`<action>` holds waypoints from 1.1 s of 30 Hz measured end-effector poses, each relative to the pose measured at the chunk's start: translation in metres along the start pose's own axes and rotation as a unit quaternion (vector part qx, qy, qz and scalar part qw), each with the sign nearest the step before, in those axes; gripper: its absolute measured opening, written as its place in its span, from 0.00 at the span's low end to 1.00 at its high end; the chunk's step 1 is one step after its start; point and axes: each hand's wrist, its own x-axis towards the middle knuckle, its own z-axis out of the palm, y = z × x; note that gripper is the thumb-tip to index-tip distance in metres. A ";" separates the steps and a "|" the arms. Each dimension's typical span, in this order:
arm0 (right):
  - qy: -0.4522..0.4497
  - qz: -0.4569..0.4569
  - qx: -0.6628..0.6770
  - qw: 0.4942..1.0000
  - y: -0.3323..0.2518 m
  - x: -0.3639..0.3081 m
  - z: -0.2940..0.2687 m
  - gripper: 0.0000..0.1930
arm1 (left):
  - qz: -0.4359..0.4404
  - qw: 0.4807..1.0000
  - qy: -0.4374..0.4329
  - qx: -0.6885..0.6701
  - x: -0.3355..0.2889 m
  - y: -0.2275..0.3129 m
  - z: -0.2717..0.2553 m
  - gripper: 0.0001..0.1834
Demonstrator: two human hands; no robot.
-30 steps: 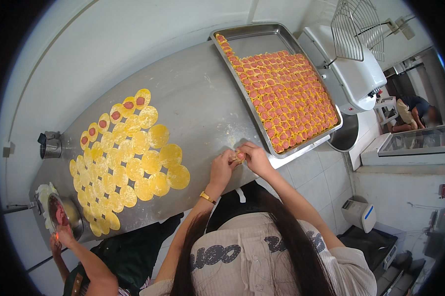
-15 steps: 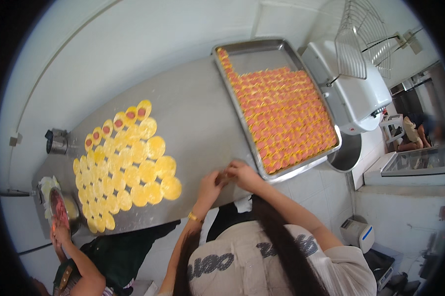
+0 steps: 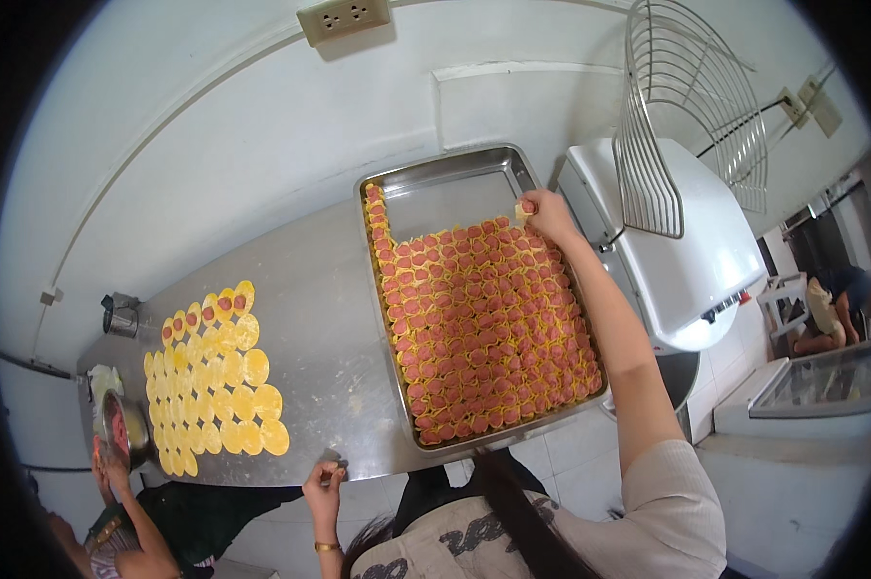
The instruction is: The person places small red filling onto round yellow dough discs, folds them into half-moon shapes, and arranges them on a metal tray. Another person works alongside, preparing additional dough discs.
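Note:
My right hand [image 3: 550, 216] pinches an open-topped dumpling [image 3: 525, 209], pink filling in a pale wrapper, over the far right of a metal tray [image 3: 366, 289]. Rows of similar dumplings [image 3: 483, 328] fill most of that tray. At the table's front edge my left hand [image 3: 323, 485] is closed, fingers curled together. A small greyish thing [image 3: 330, 455] shows at its fingertips, too small to name. To the left lie rows of round yellow wrappers [image 3: 225, 372]. Several in the far row carry a dab of pink filling [image 3: 208, 314].
At the far left a co-worker's hands [image 3: 110, 465] are at a metal bowl [image 3: 138, 434] of pink filling. A metal cup [image 3: 120, 315] stands behind. Right of the tray is a white machine [image 3: 681, 261] with a wire guard [image 3: 648, 145]. The steel table [image 3: 319, 386] meets a white wall.
My hands have parted. The right has moved up and away to the tray's far end with a dumpling; the left has moved left along the table edge. The view has shifted toward the tray.

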 end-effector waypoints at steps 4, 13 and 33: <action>-0.084 0.000 -0.036 0.996 0.035 0.038 0.023 0.09 | -0.006 0.997 0.037 0.064 -0.034 0.007 0.001 0.06; -0.228 -0.015 -0.066 0.971 0.039 0.048 0.041 0.11 | -0.048 0.991 0.061 0.110 -0.059 0.015 0.013 0.07; -0.257 -0.064 0.009 0.964 0.048 0.054 0.034 0.08 | -0.060 0.994 0.061 0.069 -0.069 0.022 0.034 0.07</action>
